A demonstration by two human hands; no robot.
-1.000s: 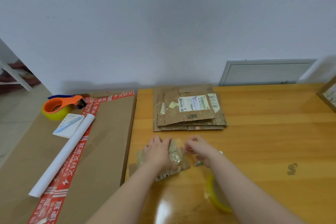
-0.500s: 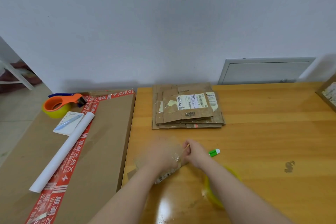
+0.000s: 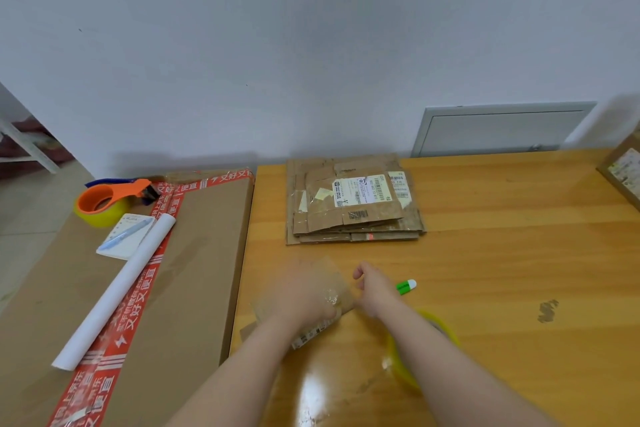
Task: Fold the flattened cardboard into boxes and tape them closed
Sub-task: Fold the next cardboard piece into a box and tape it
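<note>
Table (image 3: 502, 253), near edge: cardboard (image 3: 337, 282) under my left hand (image 3: 304, 291); fingers blurred, spread or gripping I cannot tell; my right hand (image 3: 374, 288) just right of it, fingers curled, pinching anything or not I cannot tell; green pen (image 3: 406, 286) beside it; yellow tape roll (image 3: 403, 369) under right forearm; stack (image 3: 353, 208) of flattened boxes further back. Left: large box (image 3: 194, 270) carrying dispenser (image 3: 110, 199), notepad (image 3: 121, 243), paper roll (image 3: 114, 291).
</note>
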